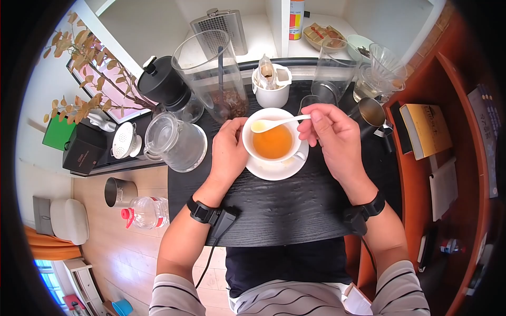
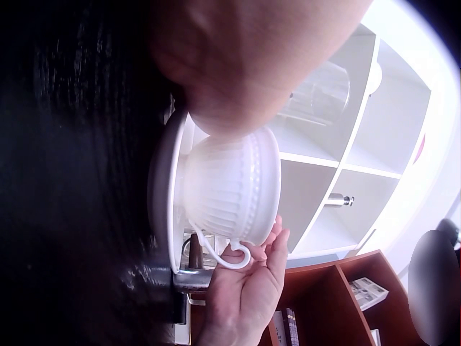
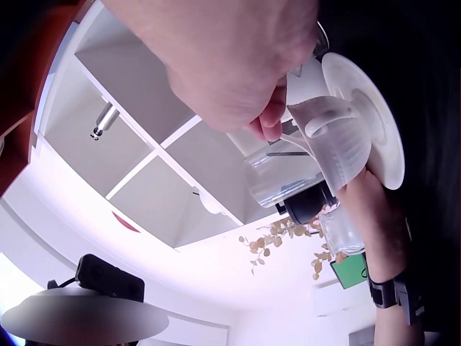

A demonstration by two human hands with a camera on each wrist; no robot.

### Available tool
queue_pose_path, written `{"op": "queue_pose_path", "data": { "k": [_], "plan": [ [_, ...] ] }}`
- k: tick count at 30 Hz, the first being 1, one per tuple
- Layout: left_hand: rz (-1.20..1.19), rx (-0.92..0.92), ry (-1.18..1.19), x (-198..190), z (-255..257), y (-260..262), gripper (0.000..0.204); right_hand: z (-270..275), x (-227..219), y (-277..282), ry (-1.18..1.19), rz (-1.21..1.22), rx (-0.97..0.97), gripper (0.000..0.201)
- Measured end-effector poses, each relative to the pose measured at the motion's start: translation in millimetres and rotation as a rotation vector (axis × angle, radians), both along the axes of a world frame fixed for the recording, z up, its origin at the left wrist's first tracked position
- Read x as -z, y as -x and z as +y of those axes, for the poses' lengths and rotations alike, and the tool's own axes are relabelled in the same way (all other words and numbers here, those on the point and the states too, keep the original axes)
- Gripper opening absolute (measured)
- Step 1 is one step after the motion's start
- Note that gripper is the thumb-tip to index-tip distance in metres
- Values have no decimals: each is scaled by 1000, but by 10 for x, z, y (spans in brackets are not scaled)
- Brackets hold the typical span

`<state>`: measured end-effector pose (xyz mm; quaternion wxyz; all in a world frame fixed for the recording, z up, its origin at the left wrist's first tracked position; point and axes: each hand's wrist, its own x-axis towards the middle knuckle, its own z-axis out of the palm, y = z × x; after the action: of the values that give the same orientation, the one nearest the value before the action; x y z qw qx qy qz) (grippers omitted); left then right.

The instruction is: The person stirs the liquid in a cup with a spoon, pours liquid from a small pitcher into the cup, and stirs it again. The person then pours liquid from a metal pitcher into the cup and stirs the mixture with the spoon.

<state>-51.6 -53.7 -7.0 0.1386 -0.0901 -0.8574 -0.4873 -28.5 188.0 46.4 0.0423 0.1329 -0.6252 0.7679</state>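
Observation:
A white cup (image 1: 274,141) of orange-brown liquid stands on a white saucer (image 1: 279,173), its handle towards the lower right. My right hand (image 1: 333,138) pinches the handle of a white spoon (image 1: 271,124) between thumb and fingers, the spoon's bowl over the liquid by the far rim. A little pale yellow liquid shows in that bowl. On the other side my left hand (image 1: 230,148) rests against the cup, its fingers along the outer wall. In the left wrist view the ribbed cup (image 2: 234,184) sits upright in its saucer (image 2: 164,187).
Behind the cup stand a white mug (image 1: 271,96) with a drip bag and a tall glass container (image 1: 211,68) with beans. A glass pitcher (image 1: 176,142) is beside my left wrist. A metal cup (image 1: 371,113) and a glass dripper (image 1: 389,66) stand at right on the black table (image 1: 284,210).

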Motion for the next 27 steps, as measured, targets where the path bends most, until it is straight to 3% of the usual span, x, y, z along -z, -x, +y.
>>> {"op": "queue_pose_path", "data": {
  "k": [8,17,19,27],
  "plan": [
    [-5,9,-12,-7,-2,-1,23,22,6,8,29,78,95,24],
    [-5,6,-11,13,-1,7,23,4,27,-34,-159,268,212,18],
    [0,5,-2,-5,5,1,23,-9,37,-30,-317,271,193,17],
    [-1,6,-20,-14,11,-9,22,-16,75,1,-158,9,56,20]
  ]
}}
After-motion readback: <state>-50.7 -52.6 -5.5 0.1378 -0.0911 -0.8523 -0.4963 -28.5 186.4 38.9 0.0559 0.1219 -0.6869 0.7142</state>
